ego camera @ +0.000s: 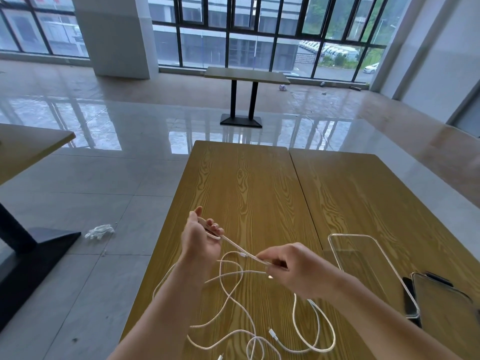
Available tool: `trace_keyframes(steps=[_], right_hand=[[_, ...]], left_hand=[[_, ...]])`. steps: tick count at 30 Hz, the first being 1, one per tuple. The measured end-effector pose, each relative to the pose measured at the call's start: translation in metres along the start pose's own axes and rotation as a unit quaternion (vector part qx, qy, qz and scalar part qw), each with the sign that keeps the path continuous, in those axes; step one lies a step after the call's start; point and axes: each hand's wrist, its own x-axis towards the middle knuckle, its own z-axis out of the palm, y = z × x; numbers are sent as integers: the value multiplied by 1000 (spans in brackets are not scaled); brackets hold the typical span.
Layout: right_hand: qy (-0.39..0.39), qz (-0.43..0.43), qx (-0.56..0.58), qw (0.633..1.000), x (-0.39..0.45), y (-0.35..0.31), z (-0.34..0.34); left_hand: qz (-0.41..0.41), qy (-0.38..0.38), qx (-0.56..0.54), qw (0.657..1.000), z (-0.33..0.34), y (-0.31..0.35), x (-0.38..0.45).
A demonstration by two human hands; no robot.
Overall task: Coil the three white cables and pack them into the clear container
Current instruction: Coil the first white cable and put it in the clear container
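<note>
Two hands work one white cable (pixel 235 245): I see my left hand (pixel 201 236) closed on its folded end as anchor, my right hand (pixel 291 268) pinching it taut. Loose cables (pixel 259 328) lie at bottom centre; clear container (pixel 363 258), right, waits empty.

Cables (pixel 233 305) white, on table (pixel 246 183): yellow-tan with dark wood-grain pattern. Container (pixel 368 255) clear, right of cables. Floor (pixel 104 183) left of table: glossy pale grey tiles.
</note>
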Motion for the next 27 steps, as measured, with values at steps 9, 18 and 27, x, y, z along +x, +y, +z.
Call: trace_keyframes(steps=[9,18,27], right_hand=[[27,-78,-59,995,-10,-35,-44],[175,-152,-110,966,14,-58,-65],[246,-110,-104,957,29,-56,-72]], left_hand=[[39,11,84,996,7,16,12],[0,-196,307,931,38,3,-33],[-120,-361,322,867,32,-2,-40]])
